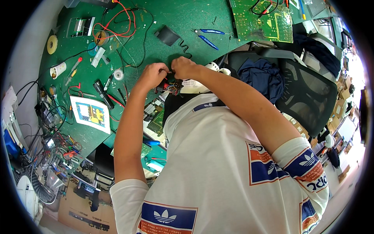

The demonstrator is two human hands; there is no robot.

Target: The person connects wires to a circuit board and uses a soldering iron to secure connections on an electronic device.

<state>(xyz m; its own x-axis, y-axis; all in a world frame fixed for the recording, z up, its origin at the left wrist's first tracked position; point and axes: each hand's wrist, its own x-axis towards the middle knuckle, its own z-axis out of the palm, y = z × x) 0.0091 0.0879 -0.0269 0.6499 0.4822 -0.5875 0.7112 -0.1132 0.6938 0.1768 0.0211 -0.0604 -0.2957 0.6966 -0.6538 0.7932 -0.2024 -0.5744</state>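
Both my hands are close together at the front edge of the green workbench. My left hand [153,75] is closed, with its thumb and fingertips pinched near a small reddish part. My right hand [184,68] is closed beside it, fingers curled down; what it grips is hidden. Just below the hands, near my chest, sits a bundle of thin coloured wires [172,89] on a dark assembly. A white piece with printed lines [193,86] lies to its right. Beyond my hands are a black box-shaped part [167,36] and a black coiled cord [184,47].
Blue-handled cutters [209,38] and a large green circuit board [265,19] lie at the far right. On the left are a flashlight [103,94], a printed sheet [90,114], a paper cup [58,70], red leads [128,23] and tangled cables. A mesh chair [307,93] stands right.
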